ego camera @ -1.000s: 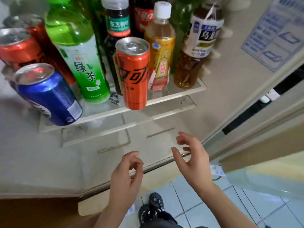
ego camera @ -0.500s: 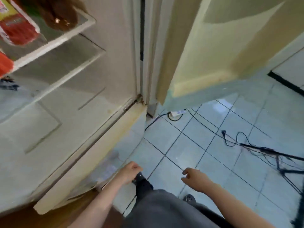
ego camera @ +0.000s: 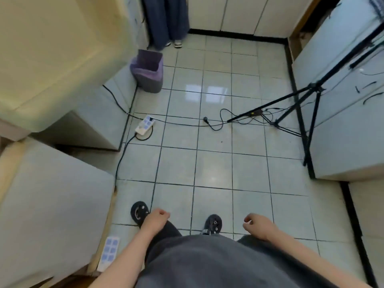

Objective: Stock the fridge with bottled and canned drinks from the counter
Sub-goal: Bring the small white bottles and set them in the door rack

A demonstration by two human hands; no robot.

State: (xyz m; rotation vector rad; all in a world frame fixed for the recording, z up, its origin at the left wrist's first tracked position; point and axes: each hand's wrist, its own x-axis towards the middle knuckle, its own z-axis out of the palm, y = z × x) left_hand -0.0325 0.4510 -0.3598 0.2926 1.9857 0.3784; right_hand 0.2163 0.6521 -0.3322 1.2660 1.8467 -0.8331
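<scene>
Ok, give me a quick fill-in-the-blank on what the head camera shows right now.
1. The left hand and right hand both hold ____.
2. The bin by the wall has a ____ liner.
3. The tripod stands on the person's ____ side.

Missing words: nothing; purple; right.

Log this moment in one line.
left hand: empty | right hand: empty | drinks: none in view | facing: tiled floor
</scene>
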